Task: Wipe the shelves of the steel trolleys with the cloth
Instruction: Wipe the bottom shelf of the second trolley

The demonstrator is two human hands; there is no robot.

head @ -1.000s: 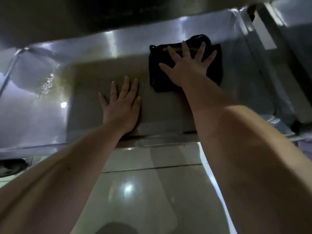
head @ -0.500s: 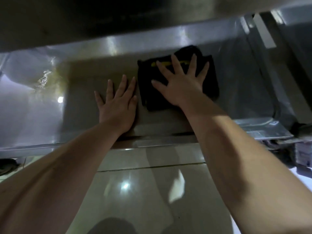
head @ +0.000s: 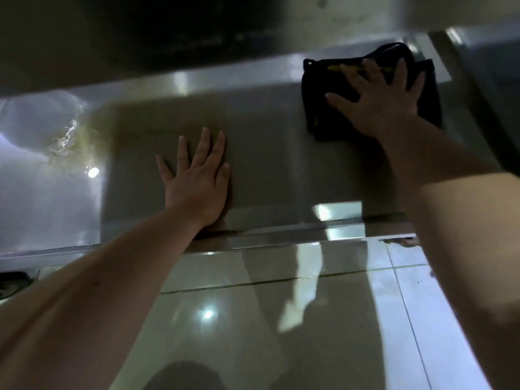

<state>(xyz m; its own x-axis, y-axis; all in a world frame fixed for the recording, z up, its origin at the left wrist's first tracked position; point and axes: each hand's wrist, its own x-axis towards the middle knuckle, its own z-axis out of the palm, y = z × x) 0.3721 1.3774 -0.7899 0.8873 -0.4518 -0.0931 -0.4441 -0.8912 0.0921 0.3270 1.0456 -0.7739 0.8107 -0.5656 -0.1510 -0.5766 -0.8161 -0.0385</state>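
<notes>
A low steel trolley shelf (head: 275, 153) stretches across the view under a darker upper shelf. At its far right corner lies a folded black cloth (head: 320, 108) with a thin yellow stripe. My right hand (head: 380, 99) presses flat on the cloth with its fingers spread. My left hand (head: 197, 181) rests flat on the bare steel near the shelf's front edge, fingers straight and close together, well left of the cloth.
The upper shelf's underside (head: 168, 32) hangs low over the working space. A steel upright (head: 461, 88) stands at the right end of the shelf. Glossy floor tiles (head: 253, 319) lie below the front edge. A castor (head: 11, 282) shows at the far left.
My right hand has slid the cloth to the right and away from me, toward the far right corner. My left hand has stayed planted on the shelf.
</notes>
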